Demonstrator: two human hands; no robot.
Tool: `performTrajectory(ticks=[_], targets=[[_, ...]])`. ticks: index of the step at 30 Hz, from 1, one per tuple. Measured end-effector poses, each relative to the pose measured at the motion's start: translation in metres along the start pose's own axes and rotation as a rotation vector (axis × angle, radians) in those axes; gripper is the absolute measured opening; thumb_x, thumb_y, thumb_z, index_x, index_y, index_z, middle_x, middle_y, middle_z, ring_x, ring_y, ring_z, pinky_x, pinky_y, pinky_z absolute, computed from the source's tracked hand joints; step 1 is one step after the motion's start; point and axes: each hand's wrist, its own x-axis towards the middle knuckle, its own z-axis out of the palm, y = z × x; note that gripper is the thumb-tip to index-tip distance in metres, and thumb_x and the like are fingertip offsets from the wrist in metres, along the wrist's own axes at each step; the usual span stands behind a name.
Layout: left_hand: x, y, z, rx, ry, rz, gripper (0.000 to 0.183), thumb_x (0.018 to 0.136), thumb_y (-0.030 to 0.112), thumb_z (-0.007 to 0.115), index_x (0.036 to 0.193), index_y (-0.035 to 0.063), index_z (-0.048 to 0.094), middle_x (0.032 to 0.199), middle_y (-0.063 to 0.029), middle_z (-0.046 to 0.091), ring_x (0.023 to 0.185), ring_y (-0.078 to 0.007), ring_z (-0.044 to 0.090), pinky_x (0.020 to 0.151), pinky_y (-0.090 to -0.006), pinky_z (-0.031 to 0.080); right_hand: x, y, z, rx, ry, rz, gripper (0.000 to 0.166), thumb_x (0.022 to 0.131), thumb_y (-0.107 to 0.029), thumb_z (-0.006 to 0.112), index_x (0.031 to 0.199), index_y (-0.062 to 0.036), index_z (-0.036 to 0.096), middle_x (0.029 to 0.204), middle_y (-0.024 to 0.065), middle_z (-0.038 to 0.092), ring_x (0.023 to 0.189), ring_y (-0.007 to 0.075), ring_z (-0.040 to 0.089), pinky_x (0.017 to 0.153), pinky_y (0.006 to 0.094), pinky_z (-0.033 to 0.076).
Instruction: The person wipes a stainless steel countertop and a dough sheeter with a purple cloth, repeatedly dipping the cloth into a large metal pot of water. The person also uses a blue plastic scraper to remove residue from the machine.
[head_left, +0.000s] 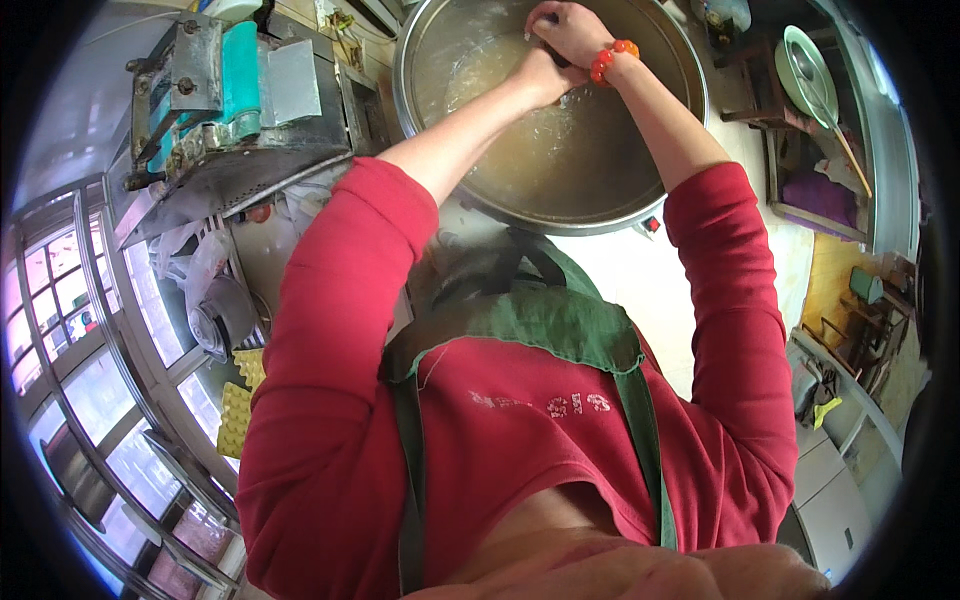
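My left hand (551, 79) and my right hand (571, 34) are close together over a large round metal basin (679, 97) at the top of the view. The basin holds cloudy, brownish liquid with ripples and bright glints. The right hand overlaps the left from above, its fingers bent. A small dark patch shows between the hands; whether it is a held object or shadow cannot be told. An orange-red bead bracelet (609, 61) circles my right wrist. The fingers of my left hand are largely hidden.
A metal machine with a teal roller (241, 71) stands at upper left. At right, a pale green bowl (799, 64) holds a ladle. Plastic bags (208, 259), a metal pot (229, 307) and yellow egg trays (236, 420) are at left. A green apron (555, 326) hangs below the basin.
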Motion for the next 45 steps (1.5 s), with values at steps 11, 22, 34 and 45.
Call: performTrajectory(ticks=[11, 22, 34, 45], targets=[[0.0, 0.033, -0.048, -0.084, -0.1, -0.082, 0.043, 0.083, 0.035, 0.06, 0.111, 0.0055, 0.047, 0.085, -0.006, 0.057, 0.068, -0.0103, 0.055, 0.061, -0.0253, 0.048, -0.024, -0.013, -0.041, 0.472, 0.183, 0.029, 0.051, 0.077, -0.033, 0.066, 0.112, 0.0014, 0.052, 0.098, 0.0103, 0.059, 0.087, 0.0178, 0.057, 0.076, 0.0313, 0.049], [-0.023, 0.038, -0.068, -0.252, 0.03, 0.153, 0.034, 0.092, 0.017, 0.048, 0.122, 0.0017, 0.043, 0.115, -0.0052, 0.052, 0.105, -0.0118, 0.05, 0.088, -0.0288, 0.041, -0.047, -0.065, -0.046, 0.37, 0.312, -0.256, 0.044, 0.072, -0.008, 0.053, 0.115, -0.0027, 0.049, 0.102, 0.0146, 0.06, 0.097, 0.027, 0.057, 0.087, 0.0328, 0.044], [-0.058, 0.054, -0.123, -1.058, -0.022, -0.038, 0.033, 0.085, 0.025, 0.052, 0.11, 0.0032, 0.054, 0.104, -0.0083, 0.06, 0.095, -0.0205, 0.058, 0.086, -0.0338, 0.046, -0.083, 0.003, -0.064, -0.114, 0.295, -0.209, 0.019, 0.073, -0.013, 0.056, 0.09, -0.0113, 0.063, 0.086, 0.0098, 0.062, 0.085, 0.0276, 0.059, 0.075, 0.0381, 0.047], [-0.101, 0.06, -0.062, -0.867, -0.324, -0.076, 0.043, 0.087, 0.037, 0.055, 0.115, 0.0051, 0.046, 0.105, -0.008, 0.058, 0.096, -0.0188, 0.058, 0.085, -0.0375, 0.047, -0.096, -0.066, -0.003, 1.534, -0.188, 0.13, 0.045, 0.091, -0.037, 0.046, 0.129, -0.0118, 0.043, 0.117, 0.0096, 0.052, 0.102, 0.0195, 0.053, 0.088, 0.0327, 0.044]])
